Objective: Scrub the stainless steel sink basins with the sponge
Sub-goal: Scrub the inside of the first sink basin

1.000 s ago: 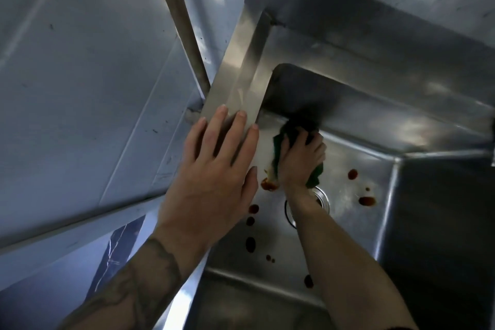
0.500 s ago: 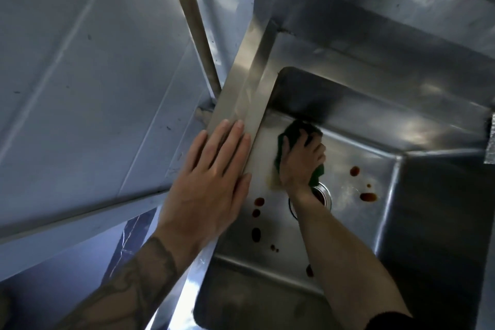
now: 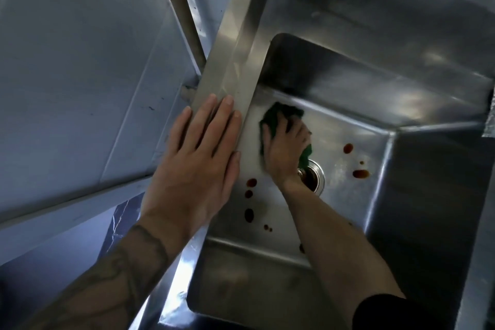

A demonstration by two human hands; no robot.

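A stainless steel sink basin (image 3: 356, 126) fills the right of the head view. My right hand (image 3: 285, 150) is down on the basin floor near the far left corner, fingers curled over a green sponge (image 3: 278, 115) that it presses against the steel. Part of the sponge shows again by my wrist. My left hand (image 3: 198, 163) lies flat with straight fingers on the basin's left rim (image 3: 235, 61). Dark red-brown spots (image 3: 249, 193) dot the floor left of my forearm, and more spots (image 3: 360, 173) lie right of the drain (image 3: 314, 177).
A metal pipe (image 3: 182, 8) runs down behind the left rim. A large steel panel (image 3: 75, 61) takes up the left side. The basin's steep walls close in on all sides, with the right wall (image 3: 434, 195) in shadow.
The stain next to the sponge has been wiped away, leaving a pale smear. My right hand has shifted slightly with the sponge. The left hand has slid a little back along the rim.
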